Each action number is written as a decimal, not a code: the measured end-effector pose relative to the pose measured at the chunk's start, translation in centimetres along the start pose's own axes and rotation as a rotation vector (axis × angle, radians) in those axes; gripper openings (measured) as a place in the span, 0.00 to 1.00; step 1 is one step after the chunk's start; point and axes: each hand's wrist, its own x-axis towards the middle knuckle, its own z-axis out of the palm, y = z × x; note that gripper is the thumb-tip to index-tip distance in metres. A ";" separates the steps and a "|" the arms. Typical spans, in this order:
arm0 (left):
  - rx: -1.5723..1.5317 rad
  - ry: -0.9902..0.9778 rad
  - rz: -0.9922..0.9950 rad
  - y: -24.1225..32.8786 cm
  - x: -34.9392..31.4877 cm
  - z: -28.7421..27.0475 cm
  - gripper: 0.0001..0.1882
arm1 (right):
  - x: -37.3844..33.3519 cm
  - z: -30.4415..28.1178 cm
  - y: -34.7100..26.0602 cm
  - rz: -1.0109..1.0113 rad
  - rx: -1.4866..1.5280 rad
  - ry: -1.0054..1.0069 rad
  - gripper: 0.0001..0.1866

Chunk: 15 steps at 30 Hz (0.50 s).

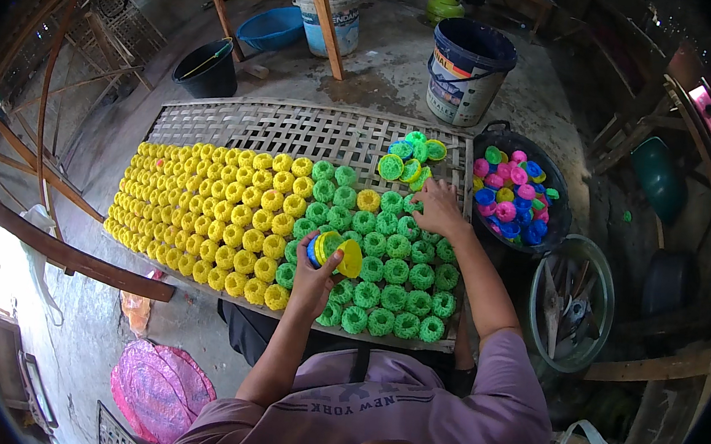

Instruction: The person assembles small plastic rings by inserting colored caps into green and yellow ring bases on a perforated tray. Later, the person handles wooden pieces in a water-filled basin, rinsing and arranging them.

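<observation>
A woven bamboo tray [296, 128] carries many rows of small round yellow cakes [204, 209] on its left and green cakes [385, 267] on its right. My left hand [317, 278] holds a small stack of round plastic moulds [336, 252], yellow, green and blue, above the green rows. My right hand [439, 211] reaches to the far green rows and presses down on a green mould [412, 203], fingers curled over it. Several used moulds [410, 155] lie in a loose pile on the tray's bare far end.
A black basin [554, 189] of pink, blue and green moulds sits right of the tray. A green bowl [575, 305] with tools stands nearer. Buckets [468, 71], a blue basin [271, 27] and a black pail [208, 70] stand beyond. Wooden poles [57, 247] cross at left.
</observation>
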 end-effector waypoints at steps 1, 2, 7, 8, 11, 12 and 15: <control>0.014 -0.003 0.006 0.0 0.0 0.0 0.35 | 0.0 0.1 -0.2 -0.020 0.011 0.007 0.12; 0.028 0.002 0.013 -0.1 0.0 0.0 0.35 | -0.1 0.3 -0.3 -0.024 -0.003 -0.005 0.11; -0.027 0.007 0.012 -0.2 0.3 -0.7 0.35 | -0.7 0.6 -0.3 -0.045 0.016 -0.020 0.08; -0.040 0.010 0.011 -0.3 0.4 -0.8 0.35 | -0.7 0.4 -0.3 -0.034 0.011 -0.014 0.08; -0.143 0.013 -0.032 -0.7 0.7 -0.9 0.35 | -0.9 -0.5 -1.3 0.004 0.011 0.006 0.12; -0.185 0.010 -0.049 -0.7 0.9 -0.9 0.35 | -1.1 -1.0 -2.1 0.029 0.001 0.056 0.15; -0.187 0.034 -0.023 -1.2 1.0 -0.9 0.34 | -1.8 -2.2 -6.1 -0.094 0.351 0.135 0.26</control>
